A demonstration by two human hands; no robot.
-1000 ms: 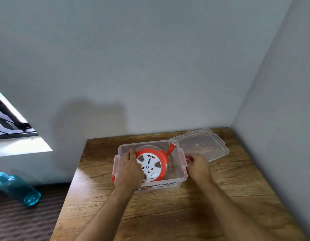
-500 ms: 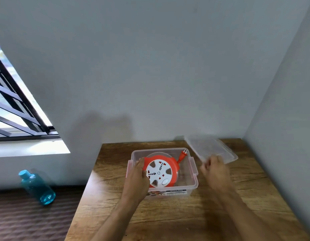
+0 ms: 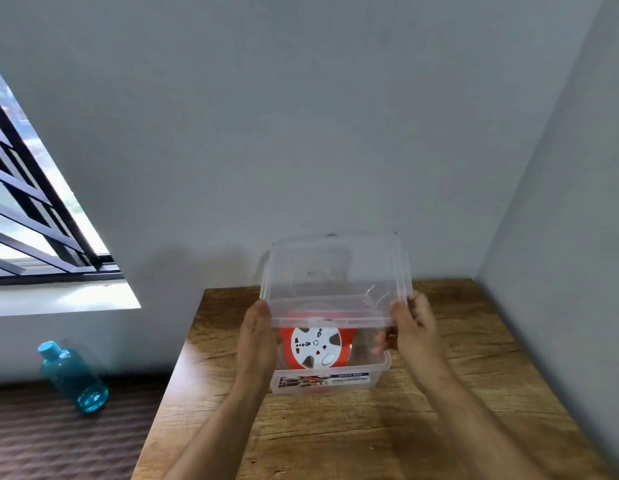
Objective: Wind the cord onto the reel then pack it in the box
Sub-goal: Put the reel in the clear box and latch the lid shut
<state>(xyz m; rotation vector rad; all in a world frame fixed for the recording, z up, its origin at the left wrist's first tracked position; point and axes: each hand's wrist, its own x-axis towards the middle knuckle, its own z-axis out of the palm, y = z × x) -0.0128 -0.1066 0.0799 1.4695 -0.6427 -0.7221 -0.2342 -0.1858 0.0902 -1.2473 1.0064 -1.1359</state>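
Note:
A clear plastic box [image 3: 353, 381] with a printed label stands on the wooden table [image 3: 336, 438]. Inside it lies the orange cord reel [image 3: 315, 346] with its white socket face up. I hold the clear lid [image 3: 336, 278] tilted above the box, its near edge low over the box and its far edge raised. My left hand [image 3: 258, 337] grips the lid's left near corner. My right hand [image 3: 413, 327] grips its right near corner. The reel's far part and the plug are blurred behind the lid.
A blue water bottle [image 3: 72, 377] stands on the dark floor to the left of the table. Grey walls close the table in at the back and right. A barred window [image 3: 27, 209] sits at the left.
My right hand has brought the lid from the table's right side over the box. My left hand has left the reel and taken the lid's left corner.

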